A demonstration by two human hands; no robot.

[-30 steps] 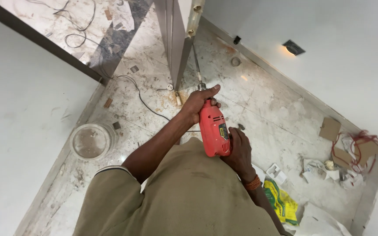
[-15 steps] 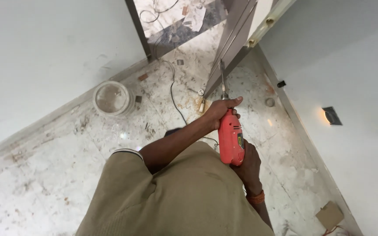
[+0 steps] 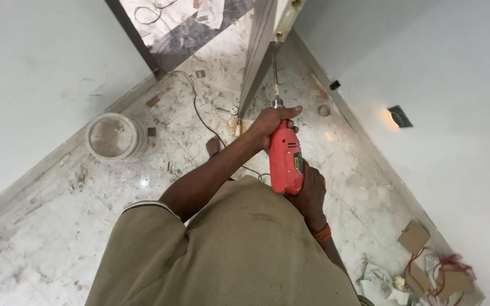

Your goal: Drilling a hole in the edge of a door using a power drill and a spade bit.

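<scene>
Red plastic drill (image 3: pixel 286 161) held in a two-handed grip: left hand (image 3: pixel 273 122) wrapped over the nose behind the chuck, right hand (image 3: pixel 308 195) closed round the rear handle. Judged heavy, rigid, hard-shelled; long thin bit (image 3: pixel 274 73) likely bends, reaching the door edge (image 3: pixel 259 51) above the marble floor (image 3: pixel 143 181).

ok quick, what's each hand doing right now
Left hand: closed over the front of the red power drill.
Right hand: closed around the drill's rear grip.
</scene>
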